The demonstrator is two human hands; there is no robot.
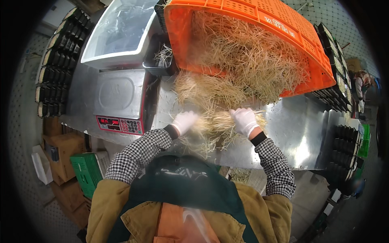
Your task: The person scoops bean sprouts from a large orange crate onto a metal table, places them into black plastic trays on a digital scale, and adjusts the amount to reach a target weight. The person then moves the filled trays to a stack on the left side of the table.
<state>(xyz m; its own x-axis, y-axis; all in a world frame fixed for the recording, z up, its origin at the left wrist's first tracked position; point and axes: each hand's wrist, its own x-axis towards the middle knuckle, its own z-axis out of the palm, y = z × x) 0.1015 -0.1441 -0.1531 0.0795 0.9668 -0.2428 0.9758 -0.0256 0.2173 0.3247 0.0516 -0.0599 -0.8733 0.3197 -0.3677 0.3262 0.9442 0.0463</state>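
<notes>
My left hand [185,122], in a white glove, is blurred by motion at the left side of a bundle of pale, thin plant stems [220,121]; its fingers look curled, but its hold is unclear. The bundle's right part is in my right hand [244,121], also white-gloved, with the fingers closed around stems. Just beyond my hands a loose heap of the same stems [209,89] spills onto the metal table [282,133]. It comes from an orange plastic crate [182,39] tipped on its side, with many more stems [255,51] inside.
Left of my hands is a digital scale [120,94] with a lit red display. Behind it stand a white foam box [117,59] and a black plastic tray [158,71] holding a few stems. Stacked black trays [57,63] line the far left, others [337,70] the right. Another person [361,82] is at far right.
</notes>
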